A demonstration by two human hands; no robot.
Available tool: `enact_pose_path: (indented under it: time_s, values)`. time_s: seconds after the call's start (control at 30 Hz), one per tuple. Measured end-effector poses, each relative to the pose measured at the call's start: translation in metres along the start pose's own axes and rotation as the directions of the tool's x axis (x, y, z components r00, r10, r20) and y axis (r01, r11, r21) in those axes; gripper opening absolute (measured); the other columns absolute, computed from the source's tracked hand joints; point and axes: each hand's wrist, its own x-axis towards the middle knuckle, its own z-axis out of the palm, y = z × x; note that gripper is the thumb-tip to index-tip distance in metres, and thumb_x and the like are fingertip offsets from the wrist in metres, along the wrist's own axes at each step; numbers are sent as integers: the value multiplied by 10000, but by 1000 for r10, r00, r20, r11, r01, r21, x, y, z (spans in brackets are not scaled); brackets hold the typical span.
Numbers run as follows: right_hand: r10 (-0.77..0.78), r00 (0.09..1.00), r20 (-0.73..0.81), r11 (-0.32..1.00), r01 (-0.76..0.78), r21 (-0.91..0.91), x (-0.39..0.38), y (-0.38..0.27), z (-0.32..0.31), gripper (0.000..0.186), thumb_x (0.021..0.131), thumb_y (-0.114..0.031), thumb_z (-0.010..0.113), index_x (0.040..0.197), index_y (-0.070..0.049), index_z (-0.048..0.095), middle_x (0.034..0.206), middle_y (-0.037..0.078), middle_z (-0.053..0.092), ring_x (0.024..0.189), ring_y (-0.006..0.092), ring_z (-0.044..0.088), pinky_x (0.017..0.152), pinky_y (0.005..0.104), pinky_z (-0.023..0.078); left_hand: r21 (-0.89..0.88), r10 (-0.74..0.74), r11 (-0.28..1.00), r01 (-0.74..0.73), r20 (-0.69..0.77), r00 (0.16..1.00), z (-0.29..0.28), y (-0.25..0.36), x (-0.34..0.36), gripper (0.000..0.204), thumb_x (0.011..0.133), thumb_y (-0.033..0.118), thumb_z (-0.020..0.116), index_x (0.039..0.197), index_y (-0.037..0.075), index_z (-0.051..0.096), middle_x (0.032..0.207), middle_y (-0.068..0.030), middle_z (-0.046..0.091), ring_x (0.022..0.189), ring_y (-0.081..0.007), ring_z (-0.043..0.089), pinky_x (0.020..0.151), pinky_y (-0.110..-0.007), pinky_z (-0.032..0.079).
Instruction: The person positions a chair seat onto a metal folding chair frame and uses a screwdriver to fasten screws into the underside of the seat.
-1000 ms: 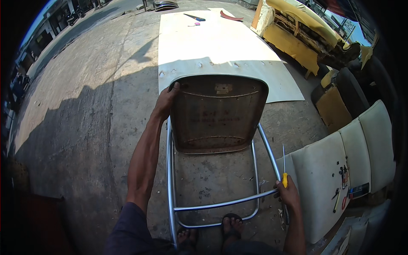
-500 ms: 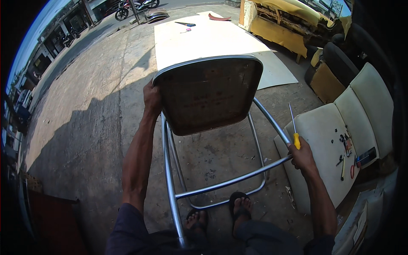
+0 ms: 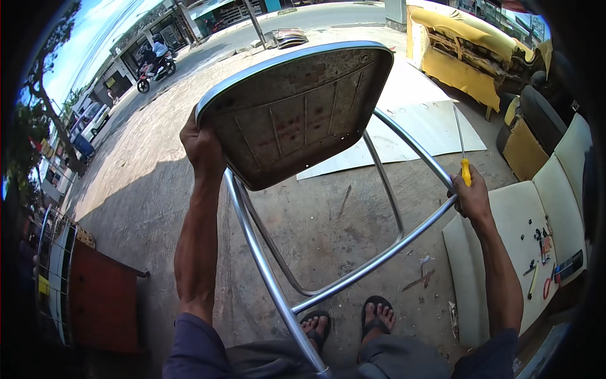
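Note:
A chrome tube-framed chair (image 3: 413, 243) is tilted in front of me. Its rounded panel (image 3: 293, 114) turns a dark, stained, ribbed face toward me, rimmed in bright metal. At the panel's left edge my left hand (image 3: 203, 146) is closed round the rim, fingers partly hidden behind it. My right hand (image 3: 472, 192) grips the bend of the frame at the right. The same hand also holds a screwdriver (image 3: 466, 170) with a yellow handle, its long shaft pointing up. The lower tubes slant past my sandalled feet.
At the right, a cream seat (image 3: 505, 237) bears a phone (image 3: 569, 266) and several small tools. A pale sheet (image 3: 435, 126) lies on the concrete beyond the chair. Behind it stands torn yellow furniture (image 3: 461, 79). A red-brown cabinet (image 3: 104, 297) is at the left; a motorcycle (image 3: 156, 71) carries riders along the road.
My view has swung left and up. The chair has tilted, its panel rising at the right and showing more of its ribbed face. Both hands keep their holds. A ridden motorcycle now shows.

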Motion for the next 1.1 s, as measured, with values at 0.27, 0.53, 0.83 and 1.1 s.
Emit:
enact_pose_path:
  time_s: [0.27,0.53,0.83,1.1]
  values:
    - [-228,973,-24,947,227,229,49,60,83,174,975,-225,599,938,-72,524,689,49,610,509,78,500,448,255,405,136,145,982,-131,-102,984,-15,80,-21,251,1000,102,586,1178,-60,657,1077,-102,715,981,-148,652,895,-282,491]
    - [-212,974,-83,841,225,492,48,137,158,149,945,-168,604,905,-34,553,707,53,615,605,113,594,529,266,479,310,172,941,-140,-78,982,-2,123,-60,316,1009,208,592,1169,-56,660,1135,-145,709,1034,-213,666,935,-348,507]
    - [-403,884,-235,905,423,39,13,153,105,215,897,-173,648,1034,-10,612,1020,187,628,947,332,621,851,381,490,965,395,13,-263,236,888,-51,162,-90,510,754,71,778,1246,28,650,1304,-187,634,1087,-349,667,921,-411,559]
    - [304,880,-365,951,-259,167,-181,265,7,203,927,-194,680,1029,-20,665,768,100,670,747,193,676,703,335,527,805,268,-574,-151,359,894,-28,180,-110,510,782,40,715,1285,15,633,1292,-209,640,1132,-345,660,955,-395,560]
